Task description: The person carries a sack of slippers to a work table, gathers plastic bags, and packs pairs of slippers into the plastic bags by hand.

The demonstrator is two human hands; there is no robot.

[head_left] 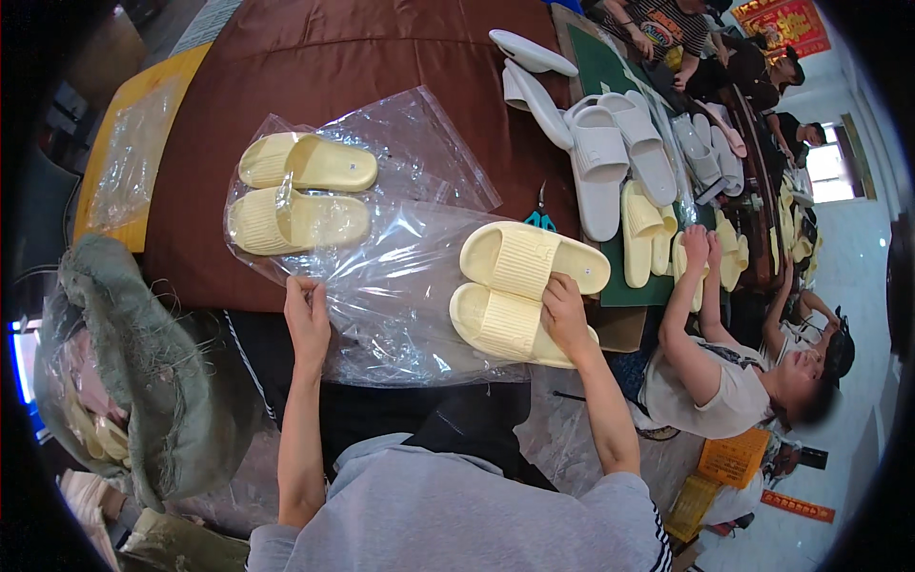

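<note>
My right hand (566,313) grips a pair of pale yellow slippers (515,255) by their inner edges, side by side with ribbed straps up. They lie over the right part of a clear plastic bag (391,286). My left hand (307,315) is closed, thumb against fingers, on the near edge of this bag. Beyond it, a second yellow pair (329,167) lies at the left of the table, with clear film over and around it. Another sheet of clear plastic (429,143) spreads behind that pair.
Teal-handled scissors (540,221) lie on the brown-covered table (381,48). Grey slippers (599,157) and more yellow ones (640,229) crowd a green surface at right, where a co-worker (715,372) reaches in. A green woven sack (143,353) stands at left.
</note>
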